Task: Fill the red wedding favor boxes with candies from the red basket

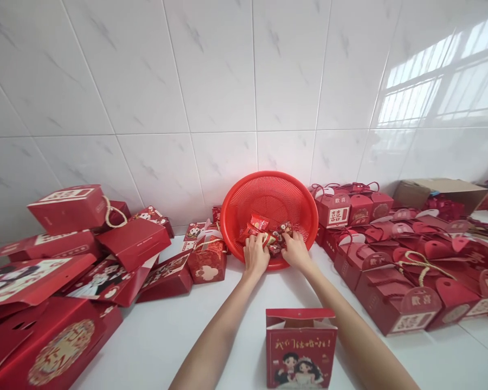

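Observation:
A red plastic colander (268, 187) leans tilted against the tiled wall, its open side facing me. Wrapped candies (260, 222) lie in its lower part, some in red wrappers and some in darker ones. Both hands reach over the lower rim. My left hand (256, 253) has its fingers curled onto the candies at the left, and my right hand (295, 251) closes on those at the right; the fingertips are partly hidden. Between my forearms a red gift box (301, 349) with a cartoon bridal couple stands upright with its top open.
Red gift boxes (67, 208) are piled loosely on the left of the white tabletop (158, 330). Rows of handled red boxes (402, 303) stand on the right. A cardboard carton (447, 187) sits at the far right, and white tiles (223, 70) rise behind.

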Motion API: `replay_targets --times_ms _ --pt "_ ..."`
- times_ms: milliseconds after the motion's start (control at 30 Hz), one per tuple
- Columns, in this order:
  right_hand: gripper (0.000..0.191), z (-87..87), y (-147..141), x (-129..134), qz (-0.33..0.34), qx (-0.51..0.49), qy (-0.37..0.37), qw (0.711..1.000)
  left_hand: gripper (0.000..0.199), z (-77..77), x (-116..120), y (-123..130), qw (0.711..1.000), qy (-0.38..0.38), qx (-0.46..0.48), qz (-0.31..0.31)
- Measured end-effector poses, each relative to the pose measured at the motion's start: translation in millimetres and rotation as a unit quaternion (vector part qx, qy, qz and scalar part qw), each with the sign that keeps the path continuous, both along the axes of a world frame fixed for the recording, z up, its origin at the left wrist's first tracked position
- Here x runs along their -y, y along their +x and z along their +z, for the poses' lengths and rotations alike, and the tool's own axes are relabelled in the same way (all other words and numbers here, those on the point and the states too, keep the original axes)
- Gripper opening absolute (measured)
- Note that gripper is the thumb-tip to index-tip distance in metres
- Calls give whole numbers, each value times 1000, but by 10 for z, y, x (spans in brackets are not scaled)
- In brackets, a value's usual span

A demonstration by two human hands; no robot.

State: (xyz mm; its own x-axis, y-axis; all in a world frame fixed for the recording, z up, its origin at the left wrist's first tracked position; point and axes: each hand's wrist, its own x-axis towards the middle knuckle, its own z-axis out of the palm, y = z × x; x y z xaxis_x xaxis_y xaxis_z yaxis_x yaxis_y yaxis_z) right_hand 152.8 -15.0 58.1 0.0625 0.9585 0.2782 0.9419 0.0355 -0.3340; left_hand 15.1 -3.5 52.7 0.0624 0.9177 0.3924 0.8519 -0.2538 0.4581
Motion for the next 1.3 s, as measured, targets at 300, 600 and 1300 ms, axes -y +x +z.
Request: replay_targets --times_ms 300,600,1300 --pt "56 1 -126 -177 -66 19 46 997 27 -137 60 -6 1000 17 11 -11" --pt "46 -147 -153 -315 -76 -20 76 994 35 -167 90 33 999 32 -7 -19" --pt "44 58 70 -443 19 -678 224 700 34 -377 26 25 993 88 66 -41"
